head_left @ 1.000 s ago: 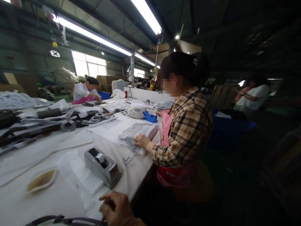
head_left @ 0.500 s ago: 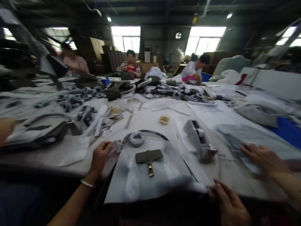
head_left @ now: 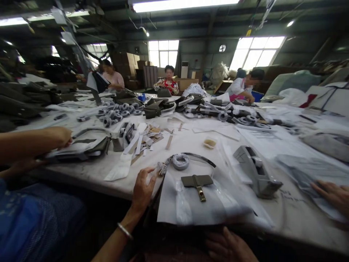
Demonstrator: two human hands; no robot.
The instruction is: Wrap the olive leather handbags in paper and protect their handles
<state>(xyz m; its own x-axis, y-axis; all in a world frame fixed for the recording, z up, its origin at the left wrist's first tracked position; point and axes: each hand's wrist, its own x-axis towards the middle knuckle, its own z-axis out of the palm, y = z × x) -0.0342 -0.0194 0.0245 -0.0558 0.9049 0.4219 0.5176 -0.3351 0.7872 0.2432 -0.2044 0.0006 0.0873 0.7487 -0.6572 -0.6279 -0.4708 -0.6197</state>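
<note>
A handbag [head_left: 174, 203] covered with white protective sheeting lies at the table's front edge. Its dark flap tab [head_left: 196, 181] carries a gold-coloured clasp [head_left: 201, 195]. My left hand [head_left: 143, 187], with a bangle at the wrist, is closed on the wrapped strap end [head_left: 161, 168] at the bag's upper left. Below the bag's front edge, my right hand [head_left: 231, 245] shows in shadow, thumb and fingers apart, with nothing visible in it. Behind the bag, a grey wrapped ring-shaped roll [head_left: 180, 161] rests by the dark strap [head_left: 200, 158].
A grey tape dispenser [head_left: 256, 173] stands right of the bag. Beyond are a small yellowish dish [head_left: 209, 143], paper scraps [head_left: 151, 136] and piled straps and bags [head_left: 223, 109]. A co-worker's arm [head_left: 35, 143] reaches over another bag at left; another person's hand [head_left: 331, 194] rests on plastic-wrapped material at right.
My right hand has moved from the bag's lower right corner to below its front edge, and its pinch has opened. My left hand still holds the strap end. The view has swung left.
</note>
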